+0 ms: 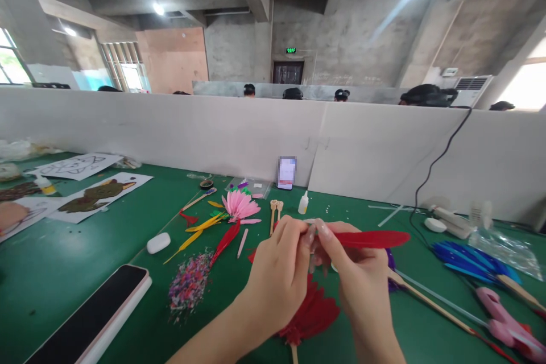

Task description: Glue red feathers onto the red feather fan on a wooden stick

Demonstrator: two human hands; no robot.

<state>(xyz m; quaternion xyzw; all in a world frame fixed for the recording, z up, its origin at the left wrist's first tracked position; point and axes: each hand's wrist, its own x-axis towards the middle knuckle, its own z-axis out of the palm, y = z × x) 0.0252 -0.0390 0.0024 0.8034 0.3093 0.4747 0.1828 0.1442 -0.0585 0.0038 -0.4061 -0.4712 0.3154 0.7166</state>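
Note:
A long red feather (373,239) points right from between my two hands, above the green table. My right hand (360,273) pinches it near its base with thumb and finger. My left hand (279,267) is closed, its fingertips meeting the right ones at the feather's base; what they grip there is too small to make out. Below my hands lies a bundle of red feathers (313,313) on a wooden stick, partly hidden by them. Pink feathers (240,206), yellow feathers (205,223) and a pile of colourful bits (190,286) lie to the left.
A phone (91,318) lies front left, another phone (287,173) leans on the white partition (213,131). A glue bottle (303,203) stands near it. At right are blue feathers (473,259), a pink glue gun (507,324) and a black cable (437,162). Heads show beyond the partition.

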